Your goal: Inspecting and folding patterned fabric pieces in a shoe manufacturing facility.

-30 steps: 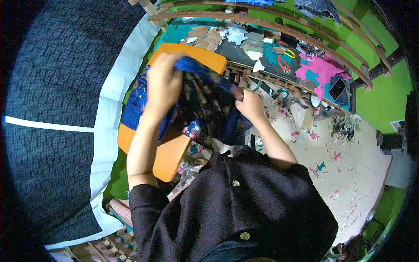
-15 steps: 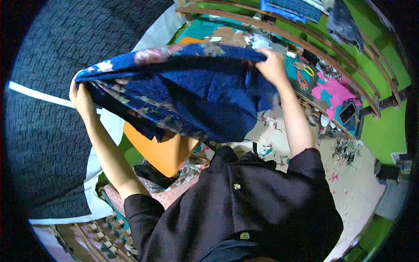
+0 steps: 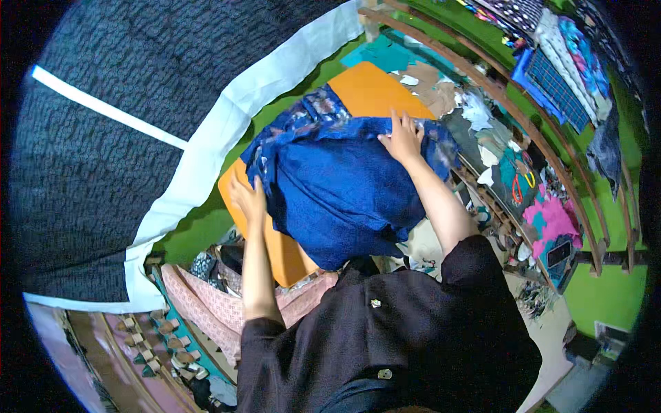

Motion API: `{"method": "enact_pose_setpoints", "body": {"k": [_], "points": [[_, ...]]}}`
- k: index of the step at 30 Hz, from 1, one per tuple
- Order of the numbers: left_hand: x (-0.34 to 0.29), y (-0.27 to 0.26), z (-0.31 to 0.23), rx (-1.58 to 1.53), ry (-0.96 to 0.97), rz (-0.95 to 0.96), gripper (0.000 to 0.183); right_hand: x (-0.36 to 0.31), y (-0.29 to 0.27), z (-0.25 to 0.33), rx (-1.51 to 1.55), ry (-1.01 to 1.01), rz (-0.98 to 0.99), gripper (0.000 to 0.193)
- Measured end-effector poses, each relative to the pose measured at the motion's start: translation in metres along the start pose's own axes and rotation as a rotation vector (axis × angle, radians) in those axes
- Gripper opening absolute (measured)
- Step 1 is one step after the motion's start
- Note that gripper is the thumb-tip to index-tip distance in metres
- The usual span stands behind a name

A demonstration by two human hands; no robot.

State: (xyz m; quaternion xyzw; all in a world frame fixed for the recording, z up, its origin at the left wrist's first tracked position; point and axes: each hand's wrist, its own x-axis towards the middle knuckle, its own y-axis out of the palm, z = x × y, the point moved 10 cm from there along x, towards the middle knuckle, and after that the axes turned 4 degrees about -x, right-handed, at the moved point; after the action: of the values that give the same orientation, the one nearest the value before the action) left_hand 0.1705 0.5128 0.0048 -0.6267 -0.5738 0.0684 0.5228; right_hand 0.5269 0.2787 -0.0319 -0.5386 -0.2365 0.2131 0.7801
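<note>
A piece of dark blue cloth [image 3: 337, 182] lies rumpled over an orange board [image 3: 375, 89]. Its plain blue side faces up, with a floral-patterned part folded along the far and left edges. At the cloth's left edge, my left hand [image 3: 249, 201] is open, fingers stretched out over the orange board. My right hand [image 3: 405, 141] rests on the cloth's far right part, fingers spread. The cloth's near edge hangs down in front of my dark shirt.
To the right, a low surface bears fabric scraps, red-handled scissors [image 3: 517, 188], a yellow-handled tool [image 3: 529, 179], pink scraps [image 3: 547, 219] and a phone [image 3: 559, 254]. Wooden rails [image 3: 496, 76] curve behind it. Pink patterned cloth [image 3: 206, 292] lies at the left; a dark textured sheet stands beyond.
The blue cloth, earlier held up stretched between both hands, now lies on the orange board. Both hands have let go of its corners and come closer together. The view has shifted.
</note>
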Motion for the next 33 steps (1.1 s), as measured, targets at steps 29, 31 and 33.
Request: {"method": "enact_pose_setpoints", "body": {"k": [29, 31, 33], "points": [[-0.205, 0.058, -0.140, -1.104, -0.501, 0.778, 0.050, -0.203, 0.035, 0.016, 1.562, 0.138, 0.408, 0.029], [-0.213, 0.065, -0.173, -1.170, -0.514, 0.956, 0.069, -0.190, 0.026, 0.015, 1.622, 0.164, 0.357, 0.027], [-0.206, 0.064, -0.191, -1.106, -0.373, 1.034, 0.072, -0.168, 0.018, 0.015, 1.573, 0.085, 0.277, 0.025]]}}
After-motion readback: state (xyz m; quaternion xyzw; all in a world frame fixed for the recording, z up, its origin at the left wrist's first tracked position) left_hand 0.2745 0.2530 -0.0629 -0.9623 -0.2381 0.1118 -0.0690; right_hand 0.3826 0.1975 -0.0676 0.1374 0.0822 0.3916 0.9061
